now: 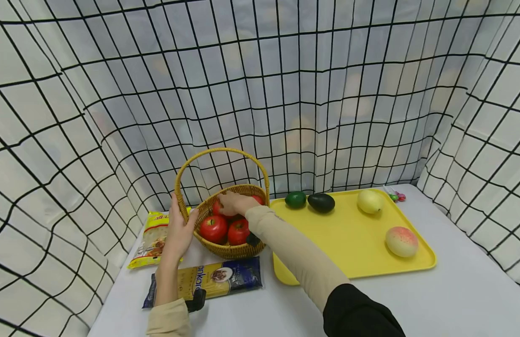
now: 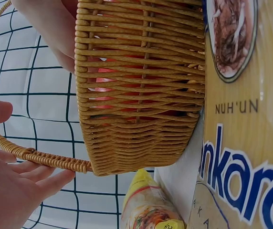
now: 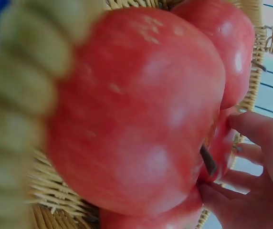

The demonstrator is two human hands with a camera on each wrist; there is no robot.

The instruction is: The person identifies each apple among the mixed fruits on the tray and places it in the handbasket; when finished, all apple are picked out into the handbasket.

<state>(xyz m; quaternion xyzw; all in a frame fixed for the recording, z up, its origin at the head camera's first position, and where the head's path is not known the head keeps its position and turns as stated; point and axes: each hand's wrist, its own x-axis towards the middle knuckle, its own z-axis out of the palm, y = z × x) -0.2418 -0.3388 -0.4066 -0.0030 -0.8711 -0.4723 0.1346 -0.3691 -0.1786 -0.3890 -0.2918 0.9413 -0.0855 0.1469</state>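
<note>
A wicker basket [image 1: 232,251] with a tall arched handle holds several red apples [image 1: 214,229]. My left hand [image 1: 180,231] is at the handle's left base, its fingers lying along the handle [image 2: 41,158] and the thumb standing apart from it. Inside the basket my right hand [image 1: 236,203] grips a red apple [image 3: 222,143] towards the back, with the thumb and fingers about it. Closer to the right wrist camera, a large red apple [image 3: 141,109] hides part of the gripped one.
A yellow tray [image 1: 340,243] at the right bears a dark green avocado [image 1: 296,200], a blackish one [image 1: 321,203], a lemon [image 1: 370,201] and a peach [image 1: 401,242]. Pasta [image 1: 219,279] lies before the basket, a yellow food bag [image 1: 152,241] left. Wrapped candies [image 1: 397,197] lie behind the tray.
</note>
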